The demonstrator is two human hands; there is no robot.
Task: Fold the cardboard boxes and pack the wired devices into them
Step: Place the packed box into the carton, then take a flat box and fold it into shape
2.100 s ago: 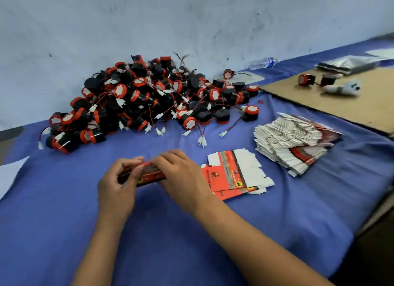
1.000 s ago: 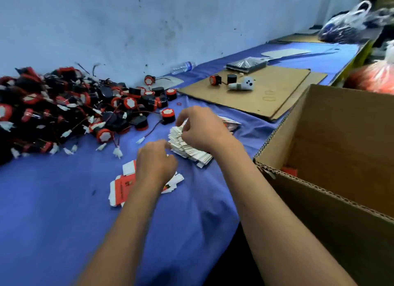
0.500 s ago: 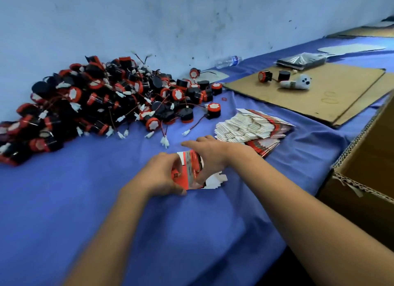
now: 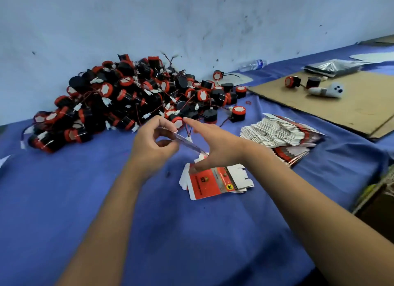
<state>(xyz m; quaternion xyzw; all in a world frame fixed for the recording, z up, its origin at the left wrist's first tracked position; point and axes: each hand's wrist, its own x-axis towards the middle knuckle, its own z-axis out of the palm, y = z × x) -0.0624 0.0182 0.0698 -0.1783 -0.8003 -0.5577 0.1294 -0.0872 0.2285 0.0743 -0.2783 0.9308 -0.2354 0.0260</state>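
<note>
My left hand (image 4: 153, 144) pinches a flat, unfolded cardboard box (image 4: 185, 141), seen edge-on and held above the blue cloth. My right hand (image 4: 215, 145) is at the blank's right end with its fingers straight and thumb spread, the palm touching the card. Under my right thumb a few more flat red and white boxes (image 4: 215, 182) lie on the cloth. A fanned stack of flat boxes (image 4: 281, 134) sits to the right. A big pile of black and red wired devices (image 4: 128, 98) lies behind my hands, against the wall.
The table carries a blue cloth (image 4: 64, 200). A brown cardboard sheet (image 4: 351, 110) at the right holds two devices (image 4: 291, 82), a white object (image 4: 328, 90) and a plastic packet (image 4: 332, 67). A water bottle (image 4: 252, 65) lies by the wall. A large carton's edge (image 4: 377, 200) shows at the right.
A closed box held in both hands is gone. Both hands took a flat blank from the cloth and now hold it raised, edge-on. The view swung right, then back left.
</note>
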